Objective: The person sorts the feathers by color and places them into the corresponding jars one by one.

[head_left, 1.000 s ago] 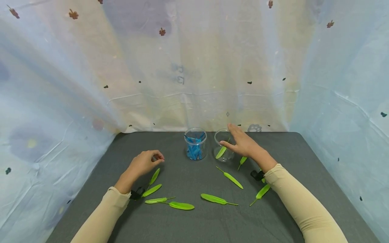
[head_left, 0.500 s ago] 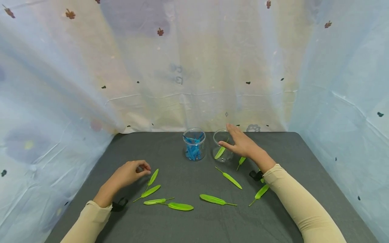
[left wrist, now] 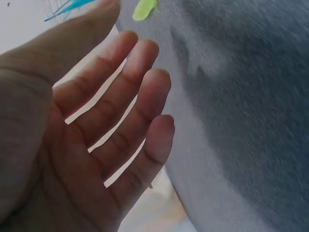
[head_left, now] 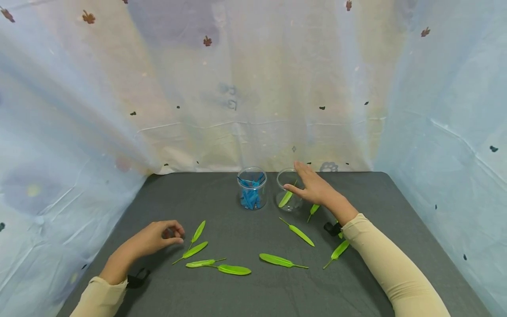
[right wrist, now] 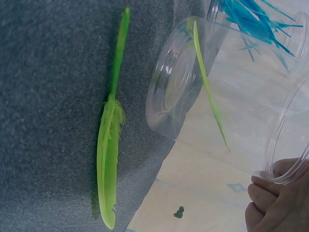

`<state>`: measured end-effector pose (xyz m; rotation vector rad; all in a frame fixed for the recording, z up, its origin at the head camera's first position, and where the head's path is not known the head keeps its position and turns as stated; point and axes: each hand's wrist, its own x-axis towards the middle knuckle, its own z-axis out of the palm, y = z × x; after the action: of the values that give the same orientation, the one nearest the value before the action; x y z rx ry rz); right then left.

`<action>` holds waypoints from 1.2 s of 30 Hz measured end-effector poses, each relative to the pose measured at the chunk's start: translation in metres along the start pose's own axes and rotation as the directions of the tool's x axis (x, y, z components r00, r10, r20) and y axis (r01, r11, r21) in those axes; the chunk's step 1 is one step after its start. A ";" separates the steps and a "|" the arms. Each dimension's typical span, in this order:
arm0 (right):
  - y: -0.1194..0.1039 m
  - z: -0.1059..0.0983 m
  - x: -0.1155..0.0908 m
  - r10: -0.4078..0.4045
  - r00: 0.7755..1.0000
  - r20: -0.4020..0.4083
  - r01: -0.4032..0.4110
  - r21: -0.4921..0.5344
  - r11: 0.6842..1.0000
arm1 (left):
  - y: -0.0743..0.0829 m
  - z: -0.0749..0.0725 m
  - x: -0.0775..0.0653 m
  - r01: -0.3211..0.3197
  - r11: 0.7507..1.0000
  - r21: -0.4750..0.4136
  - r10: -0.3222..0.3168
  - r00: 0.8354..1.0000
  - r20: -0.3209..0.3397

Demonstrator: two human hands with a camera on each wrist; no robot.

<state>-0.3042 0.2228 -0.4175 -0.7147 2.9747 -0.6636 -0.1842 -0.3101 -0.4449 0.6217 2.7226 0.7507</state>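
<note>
My left hand (head_left: 156, 237) hovers over the left side of the table, with loosely curled fingers and nothing in them. Its fingers lie spread in the left wrist view. Nearest to it is a green feather (head_left: 199, 231). My right hand (head_left: 314, 187) holds a clear jar (head_left: 296, 204) at its rim, thumb in front and fingers at the far side. Inside that jar leans one green feather (head_left: 286, 199). Beside it stands a second clear jar (head_left: 265, 198), filled with blue feathers (head_left: 251, 196). A green feather (right wrist: 108, 159) lies by the held jar in the right wrist view.
Several green feathers lie scattered on the dark grey table (head_left: 253, 295), including one at front centre (head_left: 277, 259), one left of it (head_left: 234, 269) and one below the jars (head_left: 301, 235). A patterned curtain (head_left: 253, 110) hangs behind the table.
My left hand has moved left and toward me, away from the middle of the table. My right hand and both jars have stayed in place.
</note>
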 end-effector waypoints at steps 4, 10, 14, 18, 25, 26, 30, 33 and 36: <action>0.000 0.000 0.000 -0.001 1.000 -0.002 0.001 0.006 1.000 | -0.002 -0.002 -0.007 0.002 0.999 -0.045 0.001 0.998 0.065; 0.000 0.001 0.002 0.002 1.000 0.003 -0.002 0.001 1.000 | -0.004 -0.002 -0.014 0.040 0.995 -0.087 -0.028 0.990 0.141; 0.000 0.000 0.002 0.000 1.000 0.004 0.000 0.005 1.000 | -0.002 -0.002 -0.016 0.051 0.993 -0.103 -0.035 0.987 0.154; 0.000 0.000 0.002 -0.003 1.000 0.004 0.003 0.003 1.000 | 0.001 0.001 -0.018 0.035 0.995 -0.093 -0.021 0.989 0.145; 0.000 0.000 0.002 -0.004 1.000 0.005 0.004 0.004 1.000 | 0.001 0.008 -0.018 -0.015 0.996 -0.093 0.027 0.990 0.135; 0.000 0.000 0.002 -0.004 1.000 0.007 0.004 0.004 1.000 | 0.001 0.009 -0.018 -0.013 0.995 -0.095 0.026 0.990 0.137; 0.000 -0.001 0.001 -0.006 1.000 0.008 0.006 0.009 1.000 | -0.001 0.011 -0.018 0.005 0.995 -0.104 0.010 0.990 0.142; 0.000 -0.001 0.001 -0.007 1.000 0.006 0.007 0.012 1.000 | -0.003 0.012 -0.016 0.009 0.995 -0.095 0.005 0.990 0.141; 0.001 -0.001 0.000 -0.009 1.000 0.001 0.009 0.012 1.000 | -0.005 0.013 -0.014 0.000 0.997 -0.077 0.010 0.991 0.137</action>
<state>-0.3047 0.2233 -0.4171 -0.7284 2.9656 -0.6813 -0.1686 -0.3147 -0.4566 0.6382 2.5557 0.7800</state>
